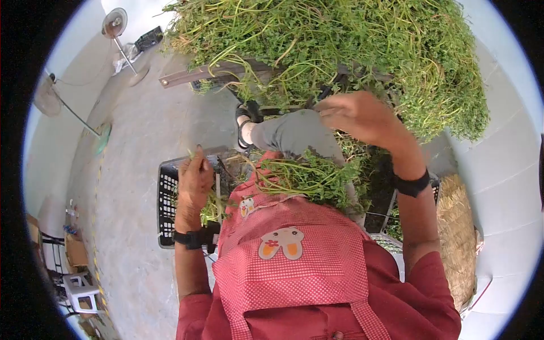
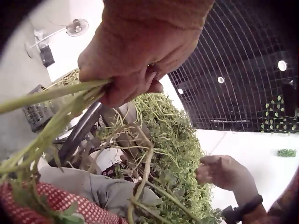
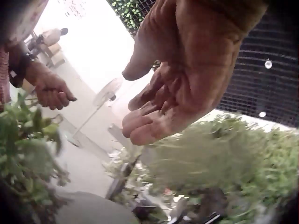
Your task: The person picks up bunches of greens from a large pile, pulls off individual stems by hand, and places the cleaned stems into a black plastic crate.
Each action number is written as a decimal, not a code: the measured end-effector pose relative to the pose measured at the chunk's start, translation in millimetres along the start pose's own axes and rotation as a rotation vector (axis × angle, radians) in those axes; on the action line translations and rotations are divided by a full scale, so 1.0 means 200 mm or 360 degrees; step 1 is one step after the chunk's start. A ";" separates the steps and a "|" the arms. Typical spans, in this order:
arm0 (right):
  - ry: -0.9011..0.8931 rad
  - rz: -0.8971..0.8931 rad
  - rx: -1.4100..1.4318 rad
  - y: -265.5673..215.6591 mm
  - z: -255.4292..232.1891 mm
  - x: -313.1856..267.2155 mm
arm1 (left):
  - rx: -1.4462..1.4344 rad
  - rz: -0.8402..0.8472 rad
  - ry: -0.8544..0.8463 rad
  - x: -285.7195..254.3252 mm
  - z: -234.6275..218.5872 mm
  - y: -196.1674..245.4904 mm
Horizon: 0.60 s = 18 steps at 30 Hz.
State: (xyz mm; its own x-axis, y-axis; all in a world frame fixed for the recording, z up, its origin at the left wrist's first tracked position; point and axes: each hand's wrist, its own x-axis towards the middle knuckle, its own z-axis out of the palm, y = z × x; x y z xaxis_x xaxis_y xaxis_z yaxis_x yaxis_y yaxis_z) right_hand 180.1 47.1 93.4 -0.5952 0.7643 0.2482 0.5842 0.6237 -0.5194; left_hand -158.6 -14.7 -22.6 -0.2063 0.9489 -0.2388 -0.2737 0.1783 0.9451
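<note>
My left hand (image 1: 194,178) is above a black crate (image 1: 165,207) beside my leg. In the left wrist view, its thumb and fingers pinch green stems (image 2: 51,96). The right hand (image 1: 357,116) is over my knee, in front of a large heap of leafy greens (image 1: 340,39). In the right wrist view, its fingers (image 3: 145,133) are loosely bent with nothing between them. A loose bunch of long-stemmed greens (image 1: 309,178) lies across my lap on the red checked apron (image 1: 294,272).
The heap lies on a support with a wooden edge (image 1: 215,71). Stand fans (image 1: 115,24) are at the far left on the grey floor (image 1: 136,130). A white stool (image 1: 82,292) stands at lower left. A woven straw mat or sack (image 1: 456,238) lies at the right.
</note>
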 end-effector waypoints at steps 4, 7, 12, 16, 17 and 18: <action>-0.0616 -0.0143 -0.0007 -0.07 0.38 0.18 | -0.0014 0.0019 -0.0119 -0.01 0.03 -0.01; -0.0551 -0.0216 0.0147 -0.03 0.72 0.19 | 0.0048 0.0035 -0.0117 -0.03 0.07 -0.01; -0.0659 -0.0146 -0.0071 -0.05 0.74 0.23 | -0.0036 0.0061 -0.0126 -0.02 0.08 -0.03; -0.0305 -0.0008 0.0406 0.00 0.47 0.25 | -0.0081 0.0071 -0.0236 -0.04 0.10 0.00; -0.0101 0.0061 0.0539 0.01 0.40 0.24 | -0.0023 0.0105 -0.0197 -0.04 0.12 0.01; 0.0106 0.0120 0.0667 0.01 0.33 0.24 | 0.0031 0.0145 -0.0159 -0.05 0.16 0.03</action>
State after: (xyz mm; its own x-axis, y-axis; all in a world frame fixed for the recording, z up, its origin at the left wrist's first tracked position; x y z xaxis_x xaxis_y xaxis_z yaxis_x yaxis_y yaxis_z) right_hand 115.7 74.6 49.9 -0.5143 0.8228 0.2418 0.3418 0.4553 -0.8221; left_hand -128.5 -14.8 -8.3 -0.1347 0.9824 -0.1291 -0.2395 0.0941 0.9663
